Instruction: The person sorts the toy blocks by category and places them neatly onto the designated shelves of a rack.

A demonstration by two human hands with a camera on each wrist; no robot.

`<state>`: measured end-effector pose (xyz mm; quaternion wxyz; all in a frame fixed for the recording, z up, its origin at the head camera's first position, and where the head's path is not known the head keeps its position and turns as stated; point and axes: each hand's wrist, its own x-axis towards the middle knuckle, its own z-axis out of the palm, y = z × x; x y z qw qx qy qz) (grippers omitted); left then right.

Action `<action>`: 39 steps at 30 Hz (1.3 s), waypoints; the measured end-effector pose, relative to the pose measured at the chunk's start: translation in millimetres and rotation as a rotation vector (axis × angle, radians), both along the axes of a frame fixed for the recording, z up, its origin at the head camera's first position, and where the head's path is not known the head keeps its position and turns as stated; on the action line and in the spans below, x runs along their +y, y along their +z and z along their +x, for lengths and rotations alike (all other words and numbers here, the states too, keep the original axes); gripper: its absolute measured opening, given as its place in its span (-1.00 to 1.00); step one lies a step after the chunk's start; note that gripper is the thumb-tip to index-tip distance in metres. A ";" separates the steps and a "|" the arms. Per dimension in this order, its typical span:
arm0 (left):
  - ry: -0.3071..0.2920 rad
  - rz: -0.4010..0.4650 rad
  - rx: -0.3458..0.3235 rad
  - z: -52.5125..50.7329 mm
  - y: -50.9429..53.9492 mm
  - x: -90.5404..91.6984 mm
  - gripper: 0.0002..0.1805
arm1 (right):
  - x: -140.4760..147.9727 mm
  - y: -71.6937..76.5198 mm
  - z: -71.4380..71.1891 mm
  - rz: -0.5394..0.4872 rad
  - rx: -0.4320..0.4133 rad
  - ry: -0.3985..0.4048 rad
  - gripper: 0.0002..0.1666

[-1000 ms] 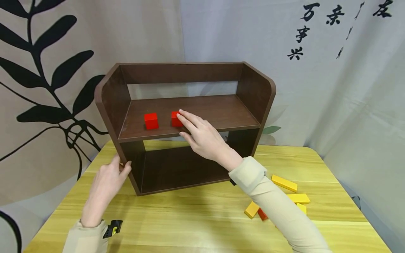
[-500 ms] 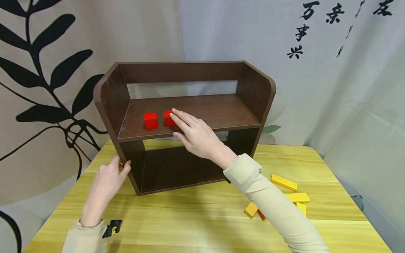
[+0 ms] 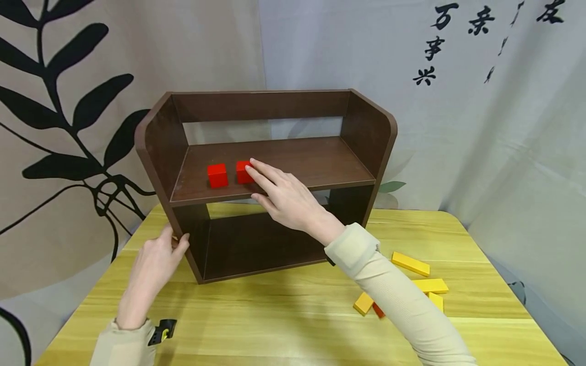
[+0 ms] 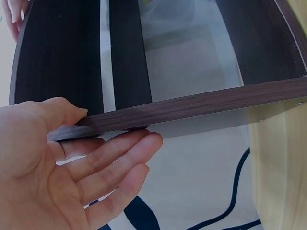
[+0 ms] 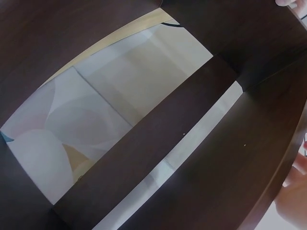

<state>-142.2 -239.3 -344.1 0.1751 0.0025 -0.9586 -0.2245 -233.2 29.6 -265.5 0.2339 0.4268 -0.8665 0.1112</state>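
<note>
Brown shelf [image 3: 311, 156]: red cube [image 3: 242, 173] touching right hand [image 3: 293, 200].

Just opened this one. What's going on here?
A person's right hand has its fingertips against a red block on the upper board of a brown shelf unit. A second red block sits to its left, with a gap between them. The left hand grips the unit's left side panel. Yellow blocks lie on the table at the right, partly hidden by the right sleeve.
</note>
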 end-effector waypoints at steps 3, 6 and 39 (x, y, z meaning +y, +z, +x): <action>0.000 0.001 -0.009 0.1 -0.2 -0.3 -0.70 | 4.8 -1.1 0.1 -0.010 0.012 0.015 -0.35; 0.000 0.004 -0.019 0.0 -0.5 -0.7 -0.70 | 12.3 -3.2 -0.4 -0.033 0.026 0.044 -0.37; 0.001 0.011 -0.016 -2.3 -1.2 -4.3 -0.68 | 225.6 -143.9 28.0 -0.269 -0.538 -0.098 -0.66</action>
